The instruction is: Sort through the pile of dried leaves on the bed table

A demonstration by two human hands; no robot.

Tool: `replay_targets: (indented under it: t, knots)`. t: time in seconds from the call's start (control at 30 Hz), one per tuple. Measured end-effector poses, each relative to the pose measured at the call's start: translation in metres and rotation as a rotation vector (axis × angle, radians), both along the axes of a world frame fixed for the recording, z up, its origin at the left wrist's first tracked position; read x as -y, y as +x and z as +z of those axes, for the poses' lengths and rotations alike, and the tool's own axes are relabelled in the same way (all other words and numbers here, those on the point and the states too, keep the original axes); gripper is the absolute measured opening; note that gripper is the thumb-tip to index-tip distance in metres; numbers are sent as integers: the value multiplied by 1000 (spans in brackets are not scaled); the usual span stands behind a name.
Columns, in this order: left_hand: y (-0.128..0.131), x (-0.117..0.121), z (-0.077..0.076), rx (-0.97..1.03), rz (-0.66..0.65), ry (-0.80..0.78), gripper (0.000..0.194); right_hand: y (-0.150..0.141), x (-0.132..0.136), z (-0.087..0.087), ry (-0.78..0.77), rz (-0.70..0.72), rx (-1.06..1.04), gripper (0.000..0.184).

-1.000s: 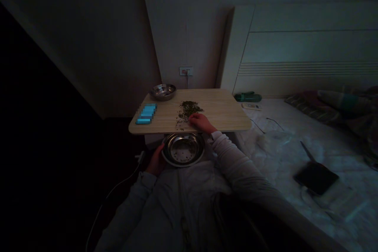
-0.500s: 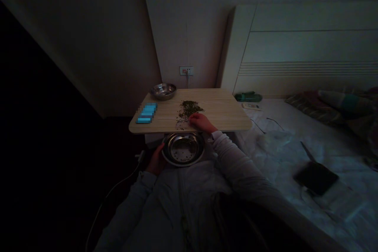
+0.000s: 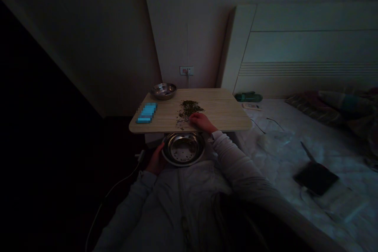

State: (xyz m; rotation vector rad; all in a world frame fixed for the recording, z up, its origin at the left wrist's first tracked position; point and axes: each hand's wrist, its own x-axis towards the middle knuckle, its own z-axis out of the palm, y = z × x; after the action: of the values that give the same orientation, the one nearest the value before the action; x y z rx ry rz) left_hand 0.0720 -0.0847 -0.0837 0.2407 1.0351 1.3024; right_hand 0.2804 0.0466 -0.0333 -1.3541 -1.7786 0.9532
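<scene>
My left hand (image 3: pixel 155 160) grips the left rim of a steel bowl (image 3: pixel 183 148) held just below the front edge of a small wooden table (image 3: pixel 224 112). A few small dark bits lie in the bowl. My right hand (image 3: pixel 201 121) rests on the table top beside a pile of small dark green grains (image 3: pixel 190 107), its fingers curled down onto the scattered grains near the table's front edge. Whether anything is between those fingers is too dark to see.
A second steel bowl (image 3: pixel 163 91) stands at the table's back left, and a blue phone (image 3: pixel 146 112) lies at its left. A bed (image 3: pixel 310 153) with a dark tablet (image 3: pixel 315 178), cables and a green bottle (image 3: pixel 248 97) lies to the right. The room is dim.
My right hand has barely shifted among the grains at the table's front edge. The bowl and my left hand stay where they were.
</scene>
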Motion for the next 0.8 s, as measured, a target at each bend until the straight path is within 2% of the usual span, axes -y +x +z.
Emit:
replay_targets:
  t: [0.17, 0.37, 0.53, 0.63, 0.8]
  knots:
    - [0, 0, -2, -13, 12, -37, 25, 0, -1, -2, 17, 18, 48, 16]
    - [-1, -2, -7, 7, -18, 8, 32, 0, -1, 0, 0, 20, 18, 15]
    - [1, 2, 1, 4, -11, -36, 31, 0, 3, 4, -59, 3, -21, 14]
    - [2, 6, 7, 0, 9, -79, 31, 0, 5, 6, -42, 5, -24, 10]
    - [5, 8, 9, 9, 23, -95, 30, -1, 5, 2, -46, 10, -50, 10]
